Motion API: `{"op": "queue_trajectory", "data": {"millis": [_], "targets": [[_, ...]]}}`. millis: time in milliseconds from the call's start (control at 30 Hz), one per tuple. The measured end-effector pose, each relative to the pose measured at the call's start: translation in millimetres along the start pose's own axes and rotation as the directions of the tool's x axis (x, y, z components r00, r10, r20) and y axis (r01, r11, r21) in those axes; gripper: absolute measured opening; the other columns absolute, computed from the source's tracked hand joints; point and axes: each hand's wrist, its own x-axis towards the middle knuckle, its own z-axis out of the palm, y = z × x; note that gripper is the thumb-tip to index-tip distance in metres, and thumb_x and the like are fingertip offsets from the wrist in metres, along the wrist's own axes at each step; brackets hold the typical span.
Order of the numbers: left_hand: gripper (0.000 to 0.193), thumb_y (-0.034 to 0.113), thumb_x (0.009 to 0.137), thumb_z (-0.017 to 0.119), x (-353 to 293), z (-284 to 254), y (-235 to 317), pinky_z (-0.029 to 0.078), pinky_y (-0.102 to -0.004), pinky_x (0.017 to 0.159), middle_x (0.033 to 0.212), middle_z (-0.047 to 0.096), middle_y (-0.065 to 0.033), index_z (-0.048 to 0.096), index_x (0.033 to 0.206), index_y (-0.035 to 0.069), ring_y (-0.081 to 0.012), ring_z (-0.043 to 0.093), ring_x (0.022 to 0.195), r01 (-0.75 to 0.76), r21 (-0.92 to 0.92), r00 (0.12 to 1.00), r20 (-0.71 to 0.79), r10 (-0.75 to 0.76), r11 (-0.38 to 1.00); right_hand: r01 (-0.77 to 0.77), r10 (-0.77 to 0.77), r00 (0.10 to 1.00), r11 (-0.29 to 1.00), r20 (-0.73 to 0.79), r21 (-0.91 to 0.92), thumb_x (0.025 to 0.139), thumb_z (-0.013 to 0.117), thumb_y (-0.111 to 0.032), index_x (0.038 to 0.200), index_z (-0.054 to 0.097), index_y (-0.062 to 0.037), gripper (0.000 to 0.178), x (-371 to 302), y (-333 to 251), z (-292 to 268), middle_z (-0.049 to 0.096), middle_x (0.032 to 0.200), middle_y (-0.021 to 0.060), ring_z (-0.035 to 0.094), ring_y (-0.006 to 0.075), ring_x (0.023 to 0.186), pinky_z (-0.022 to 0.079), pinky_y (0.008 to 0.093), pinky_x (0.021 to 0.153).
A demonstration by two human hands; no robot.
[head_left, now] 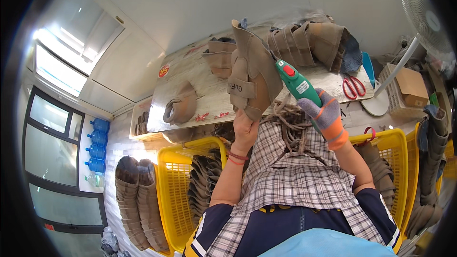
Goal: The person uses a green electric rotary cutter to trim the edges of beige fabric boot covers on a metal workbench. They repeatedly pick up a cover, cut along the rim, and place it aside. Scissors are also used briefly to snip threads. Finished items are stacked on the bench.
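Round sticker: an orange-red disc (pixel 163 71) stuck near the far left corner of the surface (pixel 200 81).
Cardboard box: a brown carton (pixel 412 87) sits in a pale crate, right of the surface, below a white fan (pixel 425 16).
Small red tags: two little red bits (pixel 202 116) lie by the near edge of the surface.
Water bottles: blue jugs (pixel 97 145) stacked by the window at left.
Left yellow basket (pixel 172 195): holds a row of tan boot uppers standing on edge.
Right yellow basket (pixel 397 162): more tan pieces inside.
Boot upper (pixel 252 74): tan suede, with a sewn strap patch, raised upright above the surface.
Left hand (pixel 245 131): bare, fingers closed on the upper's lower end.
Right hand (pixel 327 116): in a grey and orange glove, fingers wrapped around a green power tool (pixel 297 84) with a red button, its tip touching the upper's right edge.
Scissors (pixel 351 87): red-handled, on the surface at right.
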Motion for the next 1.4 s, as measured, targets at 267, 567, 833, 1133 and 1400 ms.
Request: {"op": "queue_trajectory", "data": {"millis": [267,567,833,1133,1400], "targets": [[0.04,-0.009,0.073,0.059,-10,-20,12,0.043,-0.0454,0.095,0.112,0.065,-0.0137,0.068,0.11,0.005,-0.0356,0.056,0.113,-0.091,0.13,0.992,0.094,0.079,0.987,-0.087,0.084,0.996,0.98,0.025,0.178,0.082,0.074,-0.032,0.091,0.063,0.0003,0.035,7,-14,-3,0.058,0.063,0.0003,0.051,0.0062,0.052,0.039,0.022,0.047],[0.034,0.001,0.078,0.051,-39,-164,36,0.04,-0.0492,0.095,0.108,0.061,-0.0203,0.063,0.11,0.001,-0.0427,0.053,0.106,0.003,0.678,0.998,0.045,-0.045,0.735,0.094,-0.098,0.99,0.994,-0.097,-0.052,0.09,0.062,-0.035,0.09,0.059,-0.0022,0.033,-2,43,-46,0.052,0.061,0.0018,0.048,0.0081,0.053,0.035,0.0237,0.05],[0.028,0.018,0.076,0.069,-9,-289,-99,0.041,-0.044,0.092,0.11,0.057,-0.0197,0.063,0.097,0.0,-0.0394,0.048,0.11,0.289,0.791,0.857,0.036,-0.514,0.539,-0.039,0.033,0.987,0.999,-0.157,-0.035,0.091,0.06,-0.038,0.079,0.053,-0.006,0.035,-25,54,-54,0.048,0.059,0.0007,0.044,0.0087,0.052,0.032,0.0253,0.05],[0.053,0.038,0.078,0.07,61,-226,-228,0.047,-0.0415,0.089,0.111,0.061,-0.0265,0.063,0.104,-0.008,-0.0381,0.059,0.105,0.175,0.892,0.367,0.333,-0.868,0.416,-0.084,0.075,0.989,0.994,-0.124,-0.065,0.089,0.063,-0.037,0.087,0.057,-0.004,0.034,-34,43,-42,0.049,0.059,0.0002,0.043,0.0078,0.051,0.031,0.0246,0.048],[0.035,0.022,0.072,0.076,59,-222,-195,0.048,-0.0393,0.08,0.1,0.064,-0.0175,0.063,0.092,-0.003,-0.0325,0.061,0.092,0.335,0.698,0.903,-0.046,-0.427,0.633,-0.058,0.044,0.979,0.997,-0.199,-0.06,0.091,0.061,-0.035,0.087,0.056,-0.0052,0.031,-39,58,-56,0.049,0.059,-0.0004,0.043,0.0077,0.052,0.031,0.0239,0.049]]}}
